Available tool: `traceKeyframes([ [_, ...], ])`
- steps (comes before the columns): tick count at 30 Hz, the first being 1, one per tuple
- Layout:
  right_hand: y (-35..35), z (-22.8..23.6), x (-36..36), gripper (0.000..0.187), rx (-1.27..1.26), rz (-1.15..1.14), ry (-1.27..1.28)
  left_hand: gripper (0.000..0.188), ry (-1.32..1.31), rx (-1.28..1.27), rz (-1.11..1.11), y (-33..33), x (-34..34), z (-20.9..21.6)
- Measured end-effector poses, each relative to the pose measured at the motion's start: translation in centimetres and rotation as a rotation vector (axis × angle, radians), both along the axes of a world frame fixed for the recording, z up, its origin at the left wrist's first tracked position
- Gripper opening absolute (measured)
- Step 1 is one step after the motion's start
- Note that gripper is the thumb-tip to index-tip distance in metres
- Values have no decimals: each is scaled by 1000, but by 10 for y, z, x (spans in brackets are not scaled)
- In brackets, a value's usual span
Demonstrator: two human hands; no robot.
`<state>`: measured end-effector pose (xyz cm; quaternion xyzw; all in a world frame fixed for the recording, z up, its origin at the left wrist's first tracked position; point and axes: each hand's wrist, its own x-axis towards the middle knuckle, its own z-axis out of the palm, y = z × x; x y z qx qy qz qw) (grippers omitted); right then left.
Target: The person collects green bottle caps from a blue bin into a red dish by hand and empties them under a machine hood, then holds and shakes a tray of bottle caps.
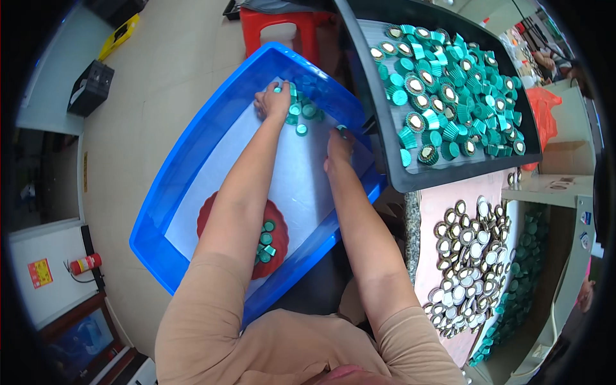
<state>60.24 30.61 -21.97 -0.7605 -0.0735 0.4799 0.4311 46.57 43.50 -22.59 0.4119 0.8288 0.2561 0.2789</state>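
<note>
Both my arms reach into a blue plastic tub [192,135] lined with a white sheet [301,186]. At its far end my left hand [272,102] is closed with a small green foil cup [277,90] at its fingers. Several more green foil cups [308,110] lie loose just right of that hand. My right hand [340,144], by the tub's right wall, is curled round another green foil cup [342,130]; its fingers are partly hidden. Below my left forearm sits a red scalloped dish [277,221], partly covered by the arm, with several green cups in it.
At the upper right a black tray [401,178] heaped with green foil cups overlaps the tub's side. Many round, pale-centred pieces [471,256] lie on a pink surface below it. A red plastic stool [308,38] stands beyond the tub. An open cardboard box [558,157] is at the right.
</note>
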Motion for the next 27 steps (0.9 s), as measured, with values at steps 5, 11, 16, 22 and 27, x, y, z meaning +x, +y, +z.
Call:
traceKeyframes([
  [5,5,16,8,56,146,-56,321,53,25,-67,-72,-3,31,21],
  [11,7,31,0,51,131,31,514,52,-10,-230,-363,-37,41,8],
  [16,-5,21,14,50,101,-9,466,54,-17,-175,-515,-66,75,0],
  [22,-17,26,-6,46,145,-33,501,38,-659,-112,-380,-90,52,-4],
  [27,-51,62,-39,44,423,-102,164,36,-919,-38,-210,-152,31,63],
])
